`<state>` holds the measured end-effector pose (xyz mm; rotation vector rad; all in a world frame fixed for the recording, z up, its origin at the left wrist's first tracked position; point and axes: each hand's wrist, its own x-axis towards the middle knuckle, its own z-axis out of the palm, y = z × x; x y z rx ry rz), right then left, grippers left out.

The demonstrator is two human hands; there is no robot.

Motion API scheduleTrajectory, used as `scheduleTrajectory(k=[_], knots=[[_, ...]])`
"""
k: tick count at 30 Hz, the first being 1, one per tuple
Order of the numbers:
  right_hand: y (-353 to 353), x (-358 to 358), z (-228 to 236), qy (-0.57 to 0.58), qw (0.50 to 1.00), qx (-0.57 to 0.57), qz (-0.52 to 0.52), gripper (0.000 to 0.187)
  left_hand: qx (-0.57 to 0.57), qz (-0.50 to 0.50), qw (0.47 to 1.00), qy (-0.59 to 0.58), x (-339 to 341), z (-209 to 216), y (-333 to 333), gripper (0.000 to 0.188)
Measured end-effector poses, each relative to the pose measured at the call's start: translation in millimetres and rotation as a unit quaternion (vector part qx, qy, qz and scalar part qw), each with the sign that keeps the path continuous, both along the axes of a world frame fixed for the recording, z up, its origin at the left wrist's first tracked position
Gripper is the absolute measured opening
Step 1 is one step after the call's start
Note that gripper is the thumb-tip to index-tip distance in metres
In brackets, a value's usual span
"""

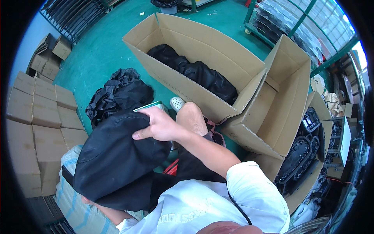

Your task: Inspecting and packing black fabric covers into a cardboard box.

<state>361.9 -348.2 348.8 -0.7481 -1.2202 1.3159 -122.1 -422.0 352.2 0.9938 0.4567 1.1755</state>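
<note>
To my left I note a stack of taped brown cartons and, nearer me, a white sack with blue stripes. Green floor ahead; a dark rack stands far left, a bucket with a black liner beyond. On my right: black plastic parts in an open carton; farther off, a green wire cart.

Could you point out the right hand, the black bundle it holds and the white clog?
Right hand (160,124): head view, back of the hand.
Black bundle (113,156): head view, middle of its fabric.
White clog (177,103): head view, its holed upper.
</note>
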Motion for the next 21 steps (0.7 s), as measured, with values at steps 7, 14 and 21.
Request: scheduleTrajectory(k=[7,14,21], knots=[[4.1,35.6,118.5,-0.207,0.961,0.137,-0.126,0.03,0.044,0.066,0.997,0.013,166.8,23.0,111.2,0.083],[20.2,79.4,218.0,-0.321,0.863,0.306,-0.242,0.031,0.094,0.103,0.989,0.051,134.6,25.0,98.6,0.087],[-5.9,108.0,319.8,-0.307,0.883,0.274,-0.226,0.024,0.144,-0.018,0.985,0.098,278.4,124.9,135.9,0.096]])
